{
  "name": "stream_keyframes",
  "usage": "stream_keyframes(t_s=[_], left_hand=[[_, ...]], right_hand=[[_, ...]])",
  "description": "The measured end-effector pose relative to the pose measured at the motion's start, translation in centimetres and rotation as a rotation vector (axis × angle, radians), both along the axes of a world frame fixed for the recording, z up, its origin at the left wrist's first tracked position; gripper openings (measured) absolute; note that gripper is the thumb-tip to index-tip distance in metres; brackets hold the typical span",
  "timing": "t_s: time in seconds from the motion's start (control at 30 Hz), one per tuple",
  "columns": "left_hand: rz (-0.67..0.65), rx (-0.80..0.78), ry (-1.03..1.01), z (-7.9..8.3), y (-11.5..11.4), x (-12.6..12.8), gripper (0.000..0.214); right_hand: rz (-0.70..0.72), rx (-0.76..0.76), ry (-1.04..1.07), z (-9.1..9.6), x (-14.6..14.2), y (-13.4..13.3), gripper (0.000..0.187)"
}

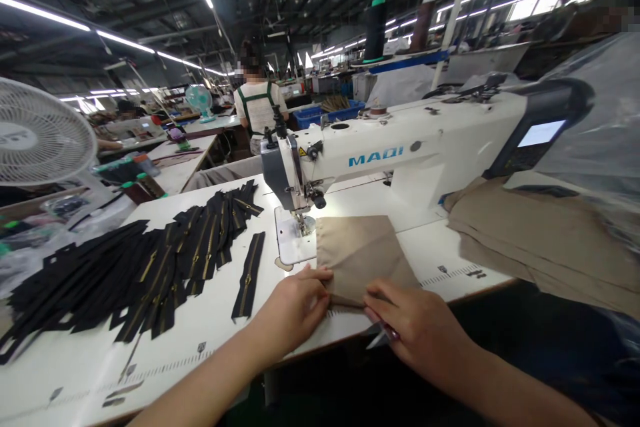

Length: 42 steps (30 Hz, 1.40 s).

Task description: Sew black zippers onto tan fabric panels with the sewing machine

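In front of the MAQI sewing machine (375, 155), a tan fabric panel (357, 250) is pinched along its near edge by the left hand (295, 307) and right hand (413, 320), presumably for alignment; black zippers (167, 267) are laid left of the machine, seemingly for reach.

Held tan fabric (365, 253) by near edge with left hand (300, 303) and right hand (417, 323), in front of MAQI sewing machine (450, 140). Also gripped pointed tool (379, 338) in right. Had black zippers (175, 260) piled left, tan panels (530, 240) stacked right.
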<state>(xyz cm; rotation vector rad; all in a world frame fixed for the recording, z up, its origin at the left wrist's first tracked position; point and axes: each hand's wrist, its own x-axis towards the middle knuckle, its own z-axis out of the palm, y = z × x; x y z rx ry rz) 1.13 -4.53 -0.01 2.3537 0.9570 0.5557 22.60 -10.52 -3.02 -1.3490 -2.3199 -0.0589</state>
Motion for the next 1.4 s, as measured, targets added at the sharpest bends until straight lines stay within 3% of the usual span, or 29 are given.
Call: stream_keyframes(t_s=[0.17,0.37,0.53,0.8,1.13,1.4], left_hand=[[0.013,0.02,0.005,-0.3,-0.1,-0.4,0.023],[0.054,0.046,-0.033,-0.7,-0.2,-0.6,0.01],[0.104,0.117,-0.082,-1.6,-0.1,-0.4,0.011],[0.261,0.137,-0.025,-1.7,-0.1,-0.2,0.011],[0.266,0.09,-0.034,-1.7,0.2,-0.1,0.011],[0.29,0.059,-0.011,-1.3,0.0,0.3,0.014]], right_hand=[[-0.028,-0.123,0.073,-0.3,1.0,0.3,0.025],[-0.26,-0.29,0.315,-1.0,5.0,0.0,0.014],[-0.266,-0.364,0.43,-0.8,5.9,0.0,0.02],[-0.358,-0.349,0.339,-0.2,5.5,0.5,0.029],[-0.328,-0.454,0.274,1.4,6.6,1.6,0.024],[-0.33,-0.376,0.156,0.3,6.3,1.0,0.016]])
